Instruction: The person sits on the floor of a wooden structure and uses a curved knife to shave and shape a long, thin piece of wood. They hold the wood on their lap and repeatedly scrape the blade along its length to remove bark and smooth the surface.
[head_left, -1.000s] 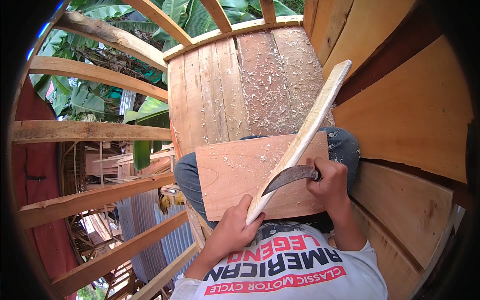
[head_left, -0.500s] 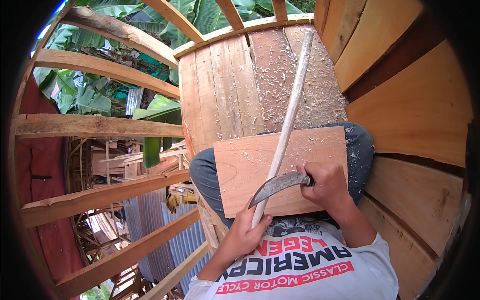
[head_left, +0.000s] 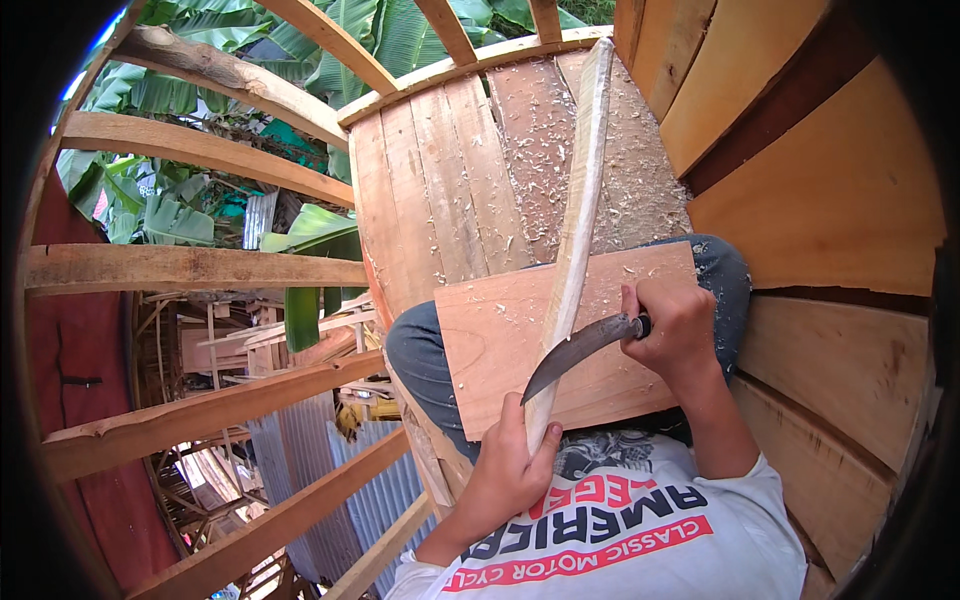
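My left hand (head_left: 514, 462) is closed round the near end of a long pale wooden stick (head_left: 576, 230), close to my shirt. The stick slants away across a rectangular board (head_left: 480, 350) on my lap, its far end over the floor planks. In my right hand (head_left: 672, 335) is the dark handle of a curved knife (head_left: 585, 346). The blade lies across the stick, just above my left fingers, its tip pointing down to the left. Whether the edge bites into the wood I cannot tell.
Wood shavings lie scattered over the plank floor (head_left: 430, 190) in front of me. Upright wooden boards (head_left: 820, 220) wall the right side. Open wooden rails (head_left: 200, 268) run along the left, with corrugated sheets (head_left: 300, 460), timber and banana leaves beyond them.
Both hands have shifted slightly right, and the right one has risen toward the far side with the knife. The stick has turned, showing a broader face, and stands a little more upright.
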